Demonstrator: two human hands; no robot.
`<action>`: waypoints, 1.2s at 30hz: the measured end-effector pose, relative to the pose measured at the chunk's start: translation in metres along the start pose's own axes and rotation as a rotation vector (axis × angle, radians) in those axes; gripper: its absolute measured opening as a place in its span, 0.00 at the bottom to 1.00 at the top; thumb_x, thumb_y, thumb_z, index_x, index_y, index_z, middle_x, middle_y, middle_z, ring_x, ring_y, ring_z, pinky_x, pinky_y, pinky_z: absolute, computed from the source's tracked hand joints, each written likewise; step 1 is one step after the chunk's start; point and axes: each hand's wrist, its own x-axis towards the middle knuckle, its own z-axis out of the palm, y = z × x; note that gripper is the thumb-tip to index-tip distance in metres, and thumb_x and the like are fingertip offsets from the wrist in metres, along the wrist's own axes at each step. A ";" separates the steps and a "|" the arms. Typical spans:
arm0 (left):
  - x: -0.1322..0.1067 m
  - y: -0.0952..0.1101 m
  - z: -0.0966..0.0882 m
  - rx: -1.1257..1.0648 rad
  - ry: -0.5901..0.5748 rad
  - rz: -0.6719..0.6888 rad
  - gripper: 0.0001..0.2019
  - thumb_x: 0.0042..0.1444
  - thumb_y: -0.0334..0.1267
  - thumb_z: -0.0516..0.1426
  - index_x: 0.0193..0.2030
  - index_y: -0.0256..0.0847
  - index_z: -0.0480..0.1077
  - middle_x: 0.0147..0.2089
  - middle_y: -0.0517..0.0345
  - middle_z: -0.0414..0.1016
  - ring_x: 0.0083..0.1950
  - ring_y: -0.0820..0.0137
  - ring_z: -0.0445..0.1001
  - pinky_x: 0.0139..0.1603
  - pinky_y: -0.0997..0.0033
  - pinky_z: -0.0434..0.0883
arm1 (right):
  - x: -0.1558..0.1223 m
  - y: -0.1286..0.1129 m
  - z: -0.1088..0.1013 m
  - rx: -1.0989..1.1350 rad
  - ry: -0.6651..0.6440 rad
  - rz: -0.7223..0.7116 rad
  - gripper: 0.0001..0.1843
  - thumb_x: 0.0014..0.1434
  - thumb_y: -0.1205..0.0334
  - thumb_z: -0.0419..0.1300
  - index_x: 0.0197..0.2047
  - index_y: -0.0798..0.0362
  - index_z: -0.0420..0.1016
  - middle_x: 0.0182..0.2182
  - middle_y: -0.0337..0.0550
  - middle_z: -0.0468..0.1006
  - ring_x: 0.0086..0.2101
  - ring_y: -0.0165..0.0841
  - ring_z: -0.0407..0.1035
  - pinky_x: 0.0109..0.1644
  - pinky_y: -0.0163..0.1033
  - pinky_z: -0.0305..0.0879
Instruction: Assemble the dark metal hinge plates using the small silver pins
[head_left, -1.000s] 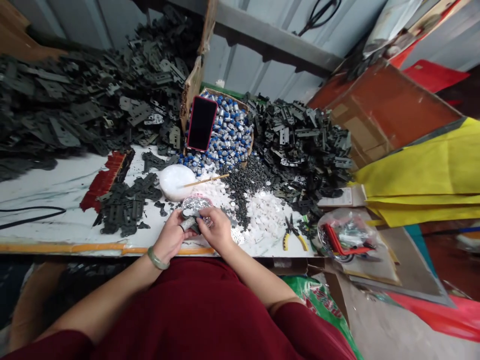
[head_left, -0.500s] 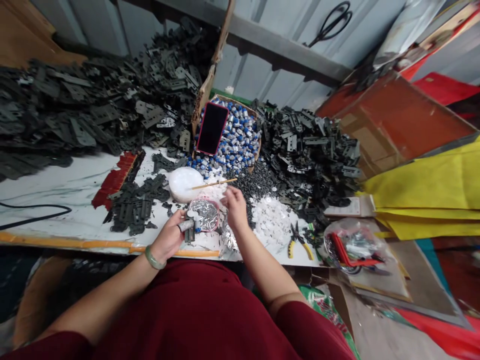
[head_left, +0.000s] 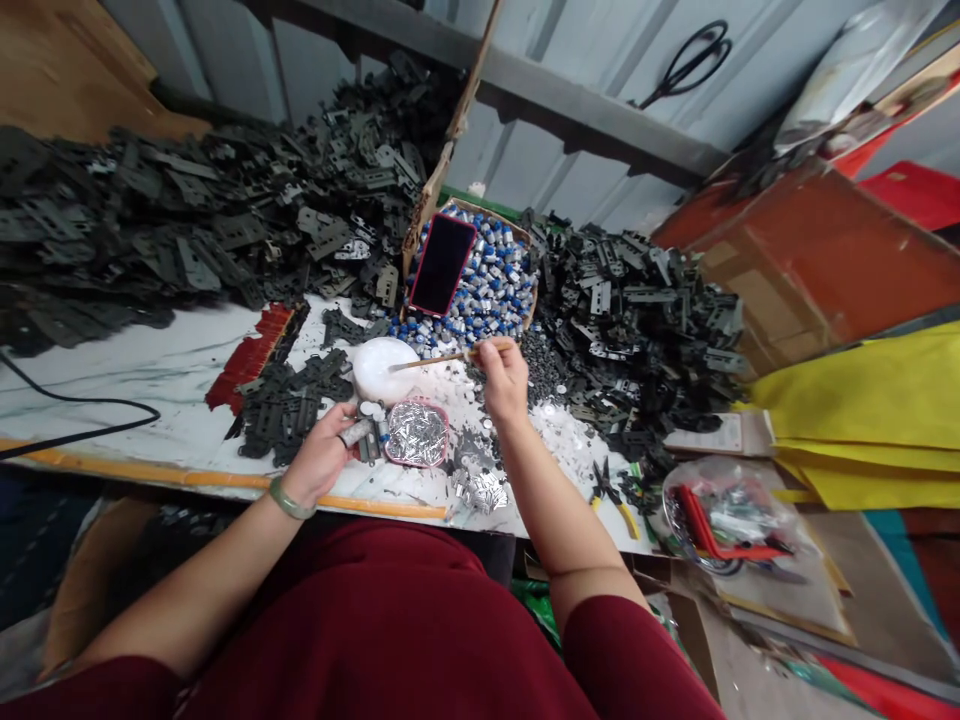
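My left hand [head_left: 319, 455] sits at the near edge of the table, gripping a small grey metal cylinder [head_left: 358, 432] between fingers and thumb. My right hand [head_left: 504, 378] pinches a thin wooden stick [head_left: 433, 360], whose tip reaches a round white lump [head_left: 385, 369]. Between the hands lies a pink-rimmed dish lined with foil [head_left: 417, 434], holding small silvery pieces. Just beyond it, several small metal parts stand beside my left fingers.
A cardboard box of blue-and-silver cylinders [head_left: 499, 275] lies beyond the hands, with a phone [head_left: 442, 265] on it. Heaps of dark metal brackets [head_left: 180, 230] surround it. Yellow-handled pliers [head_left: 613, 510] and a plastic bag [head_left: 727, 515] lie to the right.
My right hand has moved away from the foil dish and up to the wooden stick, and now holds it. My left hand keeps its grip on the cylinder. The whole view has shifted slightly.
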 end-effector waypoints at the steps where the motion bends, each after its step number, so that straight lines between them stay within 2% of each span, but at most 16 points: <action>1: 0.001 0.002 -0.001 -0.010 -0.006 0.002 0.18 0.38 0.40 0.66 0.35 0.39 0.65 0.25 0.64 0.73 0.22 0.76 0.70 0.23 0.78 0.66 | -0.002 0.001 -0.003 0.038 0.003 0.019 0.17 0.58 0.44 0.53 0.32 0.50 0.66 0.29 0.39 0.70 0.30 0.31 0.66 0.37 0.38 0.64; 3: 0.001 0.007 -0.004 -0.026 -0.034 0.000 0.18 0.40 0.40 0.66 0.36 0.39 0.66 0.26 0.63 0.74 0.23 0.75 0.70 0.24 0.77 0.67 | -0.005 0.002 -0.011 0.100 -0.052 0.057 0.18 0.57 0.43 0.55 0.31 0.50 0.66 0.28 0.39 0.71 0.29 0.30 0.66 0.35 0.37 0.65; 5: -0.002 0.012 -0.006 -0.013 -0.108 -0.029 0.17 0.42 0.39 0.66 0.37 0.40 0.66 0.28 0.62 0.75 0.24 0.75 0.71 0.25 0.76 0.69 | -0.008 0.001 -0.017 0.137 -0.146 0.085 0.19 0.55 0.42 0.56 0.31 0.50 0.67 0.26 0.38 0.70 0.27 0.29 0.65 0.34 0.37 0.65; 8: -0.009 0.018 -0.012 0.090 -0.341 -0.173 0.15 0.43 0.37 0.66 0.36 0.39 0.68 0.29 0.59 0.76 0.24 0.73 0.72 0.25 0.75 0.69 | -0.007 0.002 -0.022 0.156 -0.275 0.121 0.20 0.53 0.41 0.58 0.29 0.51 0.67 0.25 0.37 0.70 0.26 0.29 0.65 0.33 0.37 0.65; 10: -0.015 0.020 -0.015 0.172 -0.498 -0.283 0.14 0.42 0.35 0.67 0.36 0.39 0.69 0.30 0.56 0.76 0.25 0.71 0.73 0.25 0.75 0.69 | -0.003 0.006 -0.020 0.156 -0.293 0.165 0.19 0.55 0.42 0.57 0.29 0.51 0.66 0.24 0.36 0.69 0.25 0.28 0.64 0.32 0.35 0.65; 11: -0.017 0.019 -0.017 0.202 -0.541 -0.318 0.14 0.42 0.35 0.67 0.36 0.39 0.70 0.30 0.55 0.76 0.26 0.70 0.73 0.25 0.74 0.69 | 0.000 0.009 -0.016 0.137 -0.279 0.198 0.19 0.56 0.43 0.56 0.29 0.51 0.65 0.23 0.35 0.69 0.25 0.27 0.64 0.31 0.34 0.64; 13: -0.021 0.016 -0.019 0.215 -0.545 -0.345 0.14 0.43 0.36 0.66 0.38 0.39 0.71 0.30 0.55 0.76 0.27 0.70 0.73 0.27 0.74 0.70 | 0.005 0.017 -0.008 0.035 -0.166 0.280 0.17 0.62 0.48 0.49 0.30 0.51 0.63 0.23 0.34 0.68 0.24 0.25 0.64 0.28 0.31 0.62; 15: -0.023 0.010 -0.020 0.201 -0.524 -0.363 0.14 0.45 0.37 0.65 0.40 0.41 0.72 0.30 0.57 0.76 0.28 0.71 0.72 0.28 0.74 0.69 | 0.006 0.024 0.000 -0.113 -0.154 0.348 0.15 0.65 0.55 0.46 0.30 0.52 0.63 0.22 0.33 0.67 0.24 0.24 0.63 0.28 0.29 0.61; 18: -0.023 0.002 -0.022 0.167 -0.542 -0.383 0.09 0.50 0.38 0.62 0.39 0.47 0.73 0.32 0.63 0.77 0.29 0.74 0.71 0.30 0.76 0.68 | -0.001 0.030 -0.003 -0.216 -0.254 0.368 0.08 0.60 0.60 0.57 0.30 0.54 0.68 0.22 0.32 0.71 0.24 0.24 0.66 0.29 0.29 0.63; 21: -0.022 -0.005 -0.025 0.146 -0.551 -0.395 0.08 0.51 0.39 0.61 0.39 0.51 0.73 0.33 0.67 0.78 0.32 0.73 0.72 0.34 0.75 0.68 | -0.009 0.034 -0.036 -0.422 -0.248 0.398 0.04 0.54 0.64 0.63 0.30 0.54 0.72 0.24 0.34 0.74 0.27 0.26 0.67 0.33 0.31 0.64; 25: -0.020 -0.013 -0.029 0.119 -0.508 -0.395 0.09 0.50 0.39 0.62 0.40 0.53 0.73 0.32 0.68 0.78 0.33 0.72 0.73 0.38 0.72 0.70 | -0.011 0.046 -0.119 -0.748 0.001 0.502 0.05 0.57 0.67 0.57 0.30 0.55 0.72 0.31 0.42 0.76 0.34 0.33 0.68 0.42 0.39 0.64; 27: -0.019 -0.017 -0.028 0.107 -0.507 -0.404 0.09 0.51 0.40 0.62 0.40 0.53 0.73 0.33 0.68 0.78 0.34 0.71 0.74 0.38 0.72 0.70 | -0.012 0.054 -0.159 -0.902 0.137 0.559 0.06 0.58 0.69 0.54 0.36 0.56 0.73 0.38 0.51 0.76 0.41 0.39 0.68 0.47 0.44 0.62; 29: -0.020 -0.019 -0.024 0.113 -0.506 -0.412 0.09 0.51 0.40 0.62 0.41 0.51 0.73 0.34 0.67 0.78 0.35 0.70 0.74 0.38 0.72 0.70 | -0.014 0.063 -0.188 -1.028 0.230 0.588 0.10 0.57 0.70 0.54 0.42 0.58 0.72 0.46 0.58 0.73 0.49 0.44 0.64 0.51 0.48 0.60; 32: -0.024 -0.018 -0.015 0.158 -0.482 -0.417 0.13 0.50 0.40 0.63 0.44 0.46 0.71 0.35 0.64 0.78 0.35 0.70 0.74 0.39 0.72 0.71 | -0.015 0.074 -0.211 -1.138 0.248 0.612 0.15 0.53 0.71 0.57 0.46 0.58 0.72 0.47 0.58 0.72 0.52 0.45 0.62 0.53 0.48 0.59; 36: -0.030 -0.015 -0.002 0.153 -0.481 -0.411 0.18 0.50 0.39 0.63 0.48 0.41 0.68 0.35 0.59 0.77 0.34 0.69 0.75 0.40 0.70 0.71 | -0.006 0.078 -0.217 -1.177 0.189 0.585 0.13 0.56 0.67 0.55 0.45 0.54 0.74 0.46 0.51 0.73 0.48 0.41 0.67 0.51 0.42 0.61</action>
